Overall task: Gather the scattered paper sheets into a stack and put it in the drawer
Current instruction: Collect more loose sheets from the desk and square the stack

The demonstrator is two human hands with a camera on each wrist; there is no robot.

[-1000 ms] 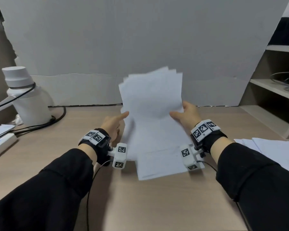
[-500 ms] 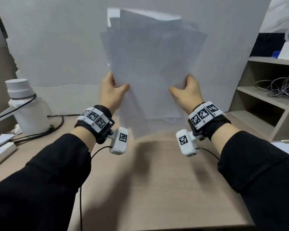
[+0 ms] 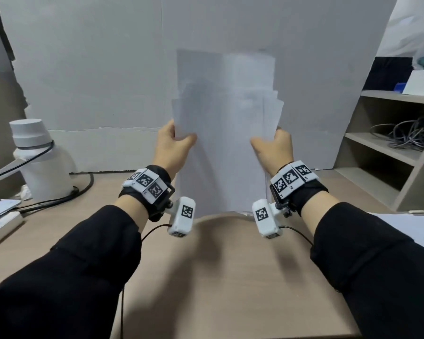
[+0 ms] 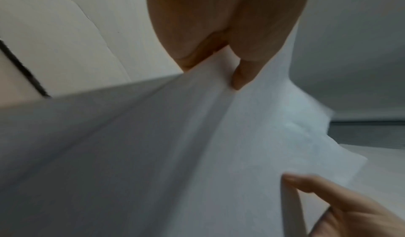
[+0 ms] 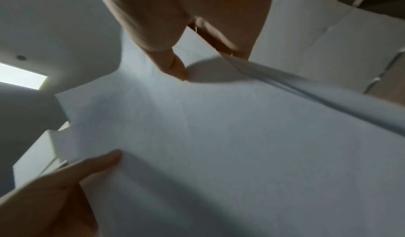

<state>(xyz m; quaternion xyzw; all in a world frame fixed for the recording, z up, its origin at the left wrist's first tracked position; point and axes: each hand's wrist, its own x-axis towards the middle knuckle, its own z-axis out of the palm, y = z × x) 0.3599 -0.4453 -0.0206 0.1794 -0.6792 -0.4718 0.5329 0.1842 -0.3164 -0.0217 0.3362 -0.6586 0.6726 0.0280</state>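
**Paper stack upright on counter, gripped from both sides**

Far left of the head view: white bottle (image 3: 38, 159) standing on the counter (image 3: 218, 277), black cable (image 3: 66, 195) looped round its base. A white power strip (image 3: 0, 227) lies at the left edge with a sheet resting partly on it.

Left hand (image 3: 173, 149) pinches the stack's left edge, thumb on the near face, fingers behind. Left wrist view confirms this: thumb tip (image 4: 241, 78) pressed on the paper.

Paper stack (image 3: 227, 133) is centre frame, held vertical, bottom edge at the counter surface; actual contact is hard to confirm. Top edges are uneven, with sheets offset at different heights.

Right hand (image 3: 273, 150) mirrors it on the right edge, thumb in front, fingers behind the sheets. Right wrist view shows the same pinch.

Right side: more loose paper (image 3: 416, 231) flat on the counter, well apart from the stack. Shelf unit (image 3: 387, 152) behind it with tangled cables (image 3: 406, 133) on one shelf. Drawer not visible.
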